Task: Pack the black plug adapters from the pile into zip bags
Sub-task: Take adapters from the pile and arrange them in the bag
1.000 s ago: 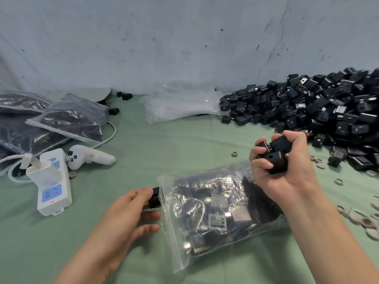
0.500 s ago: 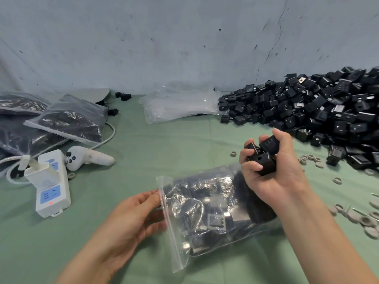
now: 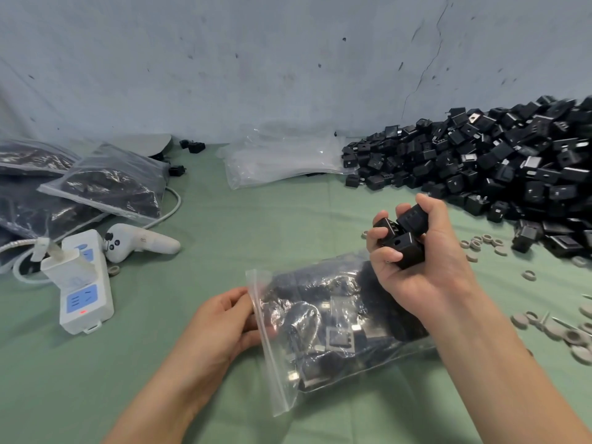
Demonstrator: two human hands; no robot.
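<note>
1. Far left: several filled zip bags [image 3: 105,184] lie overlapping on the green cloth [image 3: 256,219], their contents dark.
2. In front of them, a white power strip [image 3: 85,302] lies flat with a red lamp lit near its near end. A white charger [image 3: 61,270] is plugged into it. A white cable [image 3: 171,203] curves behind it.
3. Just right of the strip, a white controller [image 3: 141,243] lies on its side.
4. Near the wall, loose adapters [image 3: 193,146] sit apart from the main stock.
5. Left hand [image 3: 221,328]: the thumb lies on the zip strip and the fingers curl behind the plastic, pinching the mouth edge of the zip bag [image 3: 288,373].
6. The zip bag lies on the cloth at bottom centre, between the two hands, with its mouth facing left. It is partly filled with packed adapters [image 3: 338,339].
7. Back centre: a stack of empty zip bags [image 3: 282,161] rests against the wall, its right end touching the pile [image 3: 499,165].
8. Right hand [image 3: 429,277]: raised over the right end of the zip bag, fingers clenched around a handful of held adapters [image 3: 410,251]. At least three are visible.
9. The pile of black plug adapters is banked against the wall and runs off the right edge.
10. Grey rings [image 3: 483,241] are scattered on the cloth in front of the pile and to the right of the right forearm.
</note>
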